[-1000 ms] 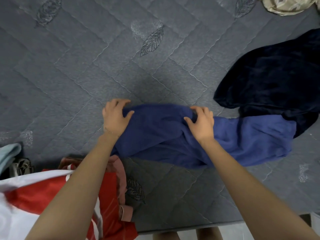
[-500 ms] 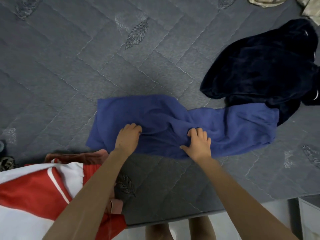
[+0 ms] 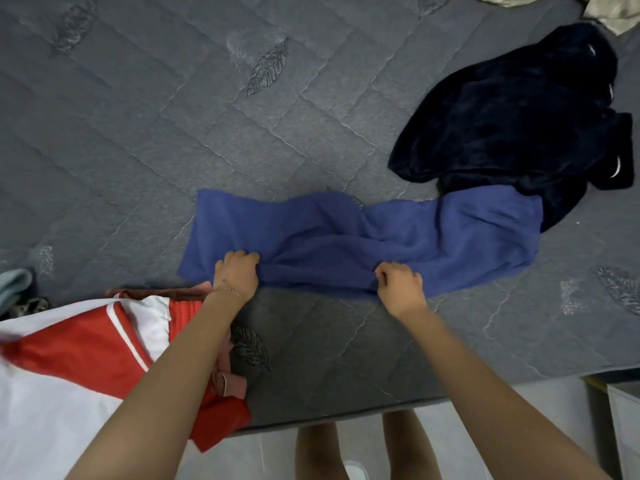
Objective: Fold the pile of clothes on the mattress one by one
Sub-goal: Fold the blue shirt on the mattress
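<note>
Blue garment (image 3: 346, 233) lies spread sideways on the grey quilted mattress (image 3: 173, 116), crumpled through the middle. Both hands are on its near edge.

Left hand (image 3: 236, 274): fingers curled tight, gripping a bunch of the blue fabric at the near edge. Thin bracelet (image 3: 231, 290) on the wrist. Outward from this grip the cloth runs flat to a squared-off end.

Right hand (image 3: 400, 289): fingers curled in, pinching the near hem, knuckles up. Outward from this grip the cloth widens and runs to its other end, which touches the dark navy garment (image 3: 512, 116). Can't tell which of the two overlaps the other.

Between the two grips the fabric is pulled into long wrinkles running hand to hand. The hem there lies on the mattress.

On the near side of the left grip, under the left forearm: red and white garment (image 3: 86, 344), hanging over the mattress edge. Pinkish cloth (image 3: 228, 379) pokes out from under it, and its upper end reaches just beside the left wrist.

Well outward from the left grip, at the frame edge: pale teal cloth (image 3: 14, 284). Far beyond the right grip, top corner: beige cloth (image 3: 609, 12), cut off by the frame.

Below both forearms, past the mattress edge: bare legs (image 3: 318, 448) on a light floor (image 3: 263, 455).
</note>
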